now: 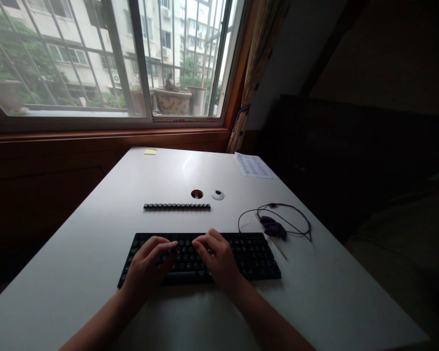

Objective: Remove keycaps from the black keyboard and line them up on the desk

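A black keyboard [258,258] lies on the white table, with both my hands over its keys. My left hand [146,261] is over its left half, thumb and fingers curled toward each other around a small dark thing, perhaps a keycap, that I cannot make out clearly. Over the middle keys, my right hand [219,256] has its fingertips pinched together; what is between them is hidden. The two hands are close together but apart. Beyond the keyboard a straight row of black keycaps [177,207] runs from left to right.
Right of the keyboard are a looped black cable [309,224], a dark purple cloth-like bundle [273,227] and a thin stick [279,248]. Farther back are a round table hole [196,194], its white cover [217,195], a printed sheet [254,165] and a yellow note [150,151].
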A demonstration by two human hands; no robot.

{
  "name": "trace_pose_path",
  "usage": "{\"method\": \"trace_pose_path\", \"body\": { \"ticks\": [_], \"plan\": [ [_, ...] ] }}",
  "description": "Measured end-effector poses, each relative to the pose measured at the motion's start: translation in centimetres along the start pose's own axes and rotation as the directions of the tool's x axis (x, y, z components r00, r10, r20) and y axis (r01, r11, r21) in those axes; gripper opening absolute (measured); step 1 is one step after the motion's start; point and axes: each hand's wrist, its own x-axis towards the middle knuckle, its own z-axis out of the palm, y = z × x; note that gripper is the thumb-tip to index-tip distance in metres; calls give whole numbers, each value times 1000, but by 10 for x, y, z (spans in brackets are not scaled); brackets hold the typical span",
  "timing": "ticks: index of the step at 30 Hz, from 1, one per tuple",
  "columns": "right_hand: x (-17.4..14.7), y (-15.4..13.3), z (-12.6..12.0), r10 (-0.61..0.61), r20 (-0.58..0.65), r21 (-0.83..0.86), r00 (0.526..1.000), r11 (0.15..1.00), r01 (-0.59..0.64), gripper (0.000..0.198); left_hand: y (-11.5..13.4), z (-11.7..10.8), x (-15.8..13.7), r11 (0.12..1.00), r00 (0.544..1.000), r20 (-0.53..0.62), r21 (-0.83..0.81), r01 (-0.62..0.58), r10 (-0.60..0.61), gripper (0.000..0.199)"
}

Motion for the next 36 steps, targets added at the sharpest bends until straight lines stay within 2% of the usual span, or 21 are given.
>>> {"method": "trace_pose_path", "body": {
  "ticks": [6,22,30,36],
  "plan": [
    [-4,-7,6,-79,82,-10,994,997,80,17,2,-1,-2,999,999,21,19,-41,41,27],
    [-7,-9,14,-99,97,-4,990,995,100,16,8,1,2,991,991,36,33,-129,128,20],
    [-5,-8,11,-73,98,-24,992,997,75,13,6,3,0,997,993,87,-14,-78,78,24],
    [1,-3,1,-122,117,-147,986,979,139,14,3,4,-1,998,994,102,-62,-34,40,24]
  ]
}}
